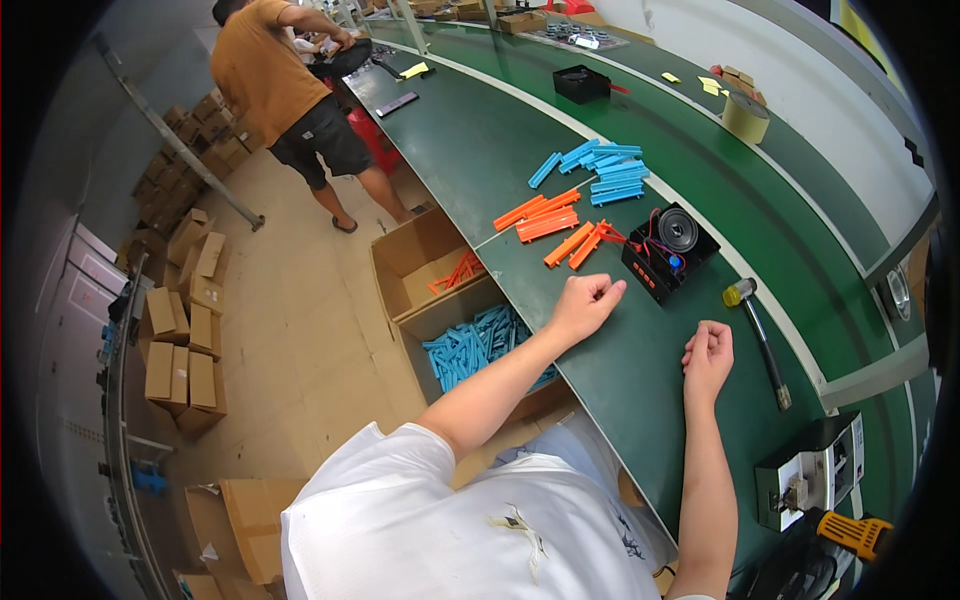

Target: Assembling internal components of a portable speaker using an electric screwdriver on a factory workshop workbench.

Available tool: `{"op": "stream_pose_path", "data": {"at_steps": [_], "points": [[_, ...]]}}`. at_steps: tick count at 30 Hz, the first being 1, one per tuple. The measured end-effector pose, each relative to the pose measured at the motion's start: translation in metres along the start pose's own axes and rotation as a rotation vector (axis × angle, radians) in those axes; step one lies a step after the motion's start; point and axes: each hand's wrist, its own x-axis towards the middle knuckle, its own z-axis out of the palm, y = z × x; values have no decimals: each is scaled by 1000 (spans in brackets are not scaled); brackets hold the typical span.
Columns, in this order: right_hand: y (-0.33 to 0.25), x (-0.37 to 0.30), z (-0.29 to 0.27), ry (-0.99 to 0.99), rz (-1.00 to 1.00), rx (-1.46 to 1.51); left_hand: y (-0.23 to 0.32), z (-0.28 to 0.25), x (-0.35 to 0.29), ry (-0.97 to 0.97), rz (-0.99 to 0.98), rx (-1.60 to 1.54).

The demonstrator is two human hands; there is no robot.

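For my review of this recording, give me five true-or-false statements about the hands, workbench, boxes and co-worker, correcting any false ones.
1. The left hand is nearer the black speaker box than the right hand is. True.
2. The right hand grips the yellow-headed mallet. False: the yellow-headed mallet lies on the green workbench, apart from both hands.
3. On the green workbench, blue plastic strips and orange plastic strips lie in separate groups. True.
4. The nearer of the two boxes beside the workbench holds black pieces. False: the nearer cardboard box holds blue pieces.
5. The co-worker is seated. False: the co-worker stands.
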Motion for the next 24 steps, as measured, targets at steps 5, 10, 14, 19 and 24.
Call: {"op": "stream_pose_path", "data": {"at_steps": [5,10,14,19,24], "points": [[-11,-5,3,4,37,-8,13,-9,0,-84,-98,-25],[-10,-9,-7,53,55,-41,82,-83,85,-1074,-13,35],[-9,-9,1,-4,76,-19,42,-110,217,-954,-157,1],[-6,-10,2,4,104,-1,-94,-85,389,-118,-169,403],[-11,-12,0,5,93,-2,-151,-48,466,115,-76,629]]}}
